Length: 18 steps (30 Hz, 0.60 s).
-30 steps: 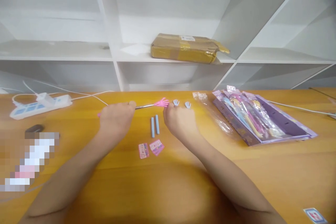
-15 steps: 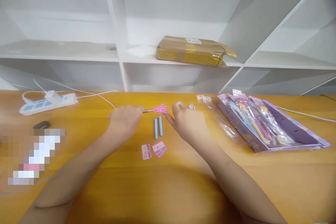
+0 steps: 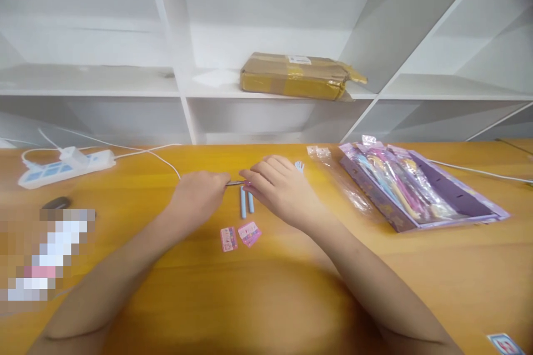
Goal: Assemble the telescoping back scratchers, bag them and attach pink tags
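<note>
My left hand point(image 3: 197, 195) is closed around the handle end of a small back scratcher point(image 3: 235, 182), whose thin metal rod shows between my hands. The fingers of my right hand point(image 3: 280, 188) are closed over its pink claw-shaped head, which is mostly hidden. Two light blue tubes point(image 3: 244, 204) lie on the table just below the rod, partly covered by my right hand. Nearer to me are several small pink printed cards point(image 3: 228, 238). Beyond my right hand, a light blue striped claw-shaped piece point(image 3: 300, 166) peeks out.
At the right, a purple display box point(image 3: 452, 191) holds several bagged back scratchers, with clear plastic bags point(image 3: 347, 188) beside it. A white power strip point(image 3: 66, 167) and a dark object point(image 3: 57, 203) are at left. A taped carton point(image 3: 293, 76) sits on the white shelf behind.
My right hand has moved left onto the pink head, which was uncovered before. My left hand keeps its hold on the back scratcher. The view has shifted slightly.
</note>
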Each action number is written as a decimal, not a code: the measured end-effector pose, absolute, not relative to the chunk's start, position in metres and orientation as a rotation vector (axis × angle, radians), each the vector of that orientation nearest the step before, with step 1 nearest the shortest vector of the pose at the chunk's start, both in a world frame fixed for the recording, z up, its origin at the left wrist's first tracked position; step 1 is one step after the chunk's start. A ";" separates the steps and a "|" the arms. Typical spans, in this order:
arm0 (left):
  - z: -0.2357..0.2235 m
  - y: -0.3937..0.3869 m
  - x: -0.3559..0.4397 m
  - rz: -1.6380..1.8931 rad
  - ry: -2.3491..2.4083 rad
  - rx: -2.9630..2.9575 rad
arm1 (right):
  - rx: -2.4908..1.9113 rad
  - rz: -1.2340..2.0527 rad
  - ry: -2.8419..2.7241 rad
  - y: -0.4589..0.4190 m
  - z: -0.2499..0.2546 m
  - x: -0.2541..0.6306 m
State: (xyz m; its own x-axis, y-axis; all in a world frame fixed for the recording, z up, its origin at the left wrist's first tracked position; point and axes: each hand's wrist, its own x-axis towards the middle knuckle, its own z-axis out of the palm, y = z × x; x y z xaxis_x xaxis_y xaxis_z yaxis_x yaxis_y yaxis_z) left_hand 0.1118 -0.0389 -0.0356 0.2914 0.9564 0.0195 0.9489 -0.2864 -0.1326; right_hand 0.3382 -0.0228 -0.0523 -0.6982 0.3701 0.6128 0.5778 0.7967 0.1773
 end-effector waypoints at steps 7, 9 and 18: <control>-0.030 -0.038 0.113 0.118 -1.837 -2.453 | -0.613 -0.486 -2.366 -0.024 -0.046 0.350; -0.030 -0.040 0.114 0.130 -1.820 -2.490 | -0.597 -0.479 -2.393 -0.027 -0.044 0.352; -0.029 -0.042 0.108 0.108 -1.841 -2.409 | -0.829 -0.398 -2.365 -0.024 -0.050 0.357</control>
